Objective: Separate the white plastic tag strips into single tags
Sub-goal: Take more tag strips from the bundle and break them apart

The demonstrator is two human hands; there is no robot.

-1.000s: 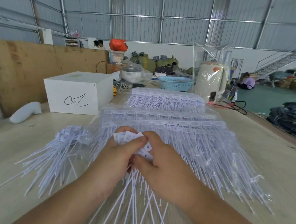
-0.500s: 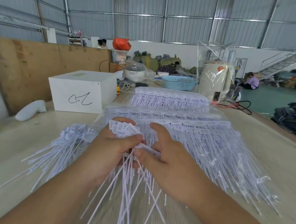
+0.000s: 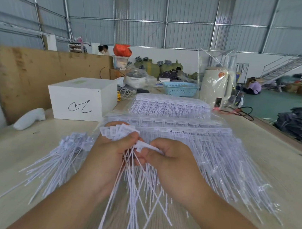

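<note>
Head view, worktable point(image 3: 263, 162): left hand point(image 3: 109, 152), fingers curled round a fanned bunch of white tags point(image 3: 119, 132), their heads above the fist and their thin tails hanging below toward the person; right hand point(image 3: 170, 158), thumb and fingers pinching one tag strip piece point(image 3: 148, 147) just beside that bunch. Loose single tags point(image 3: 63, 154) heaped on the table left of the hands; bagged tag strips point(image 3: 190, 136) in rows behind and right of them; white box point(image 3: 82, 98) with a black scribble at rear left.
</note>
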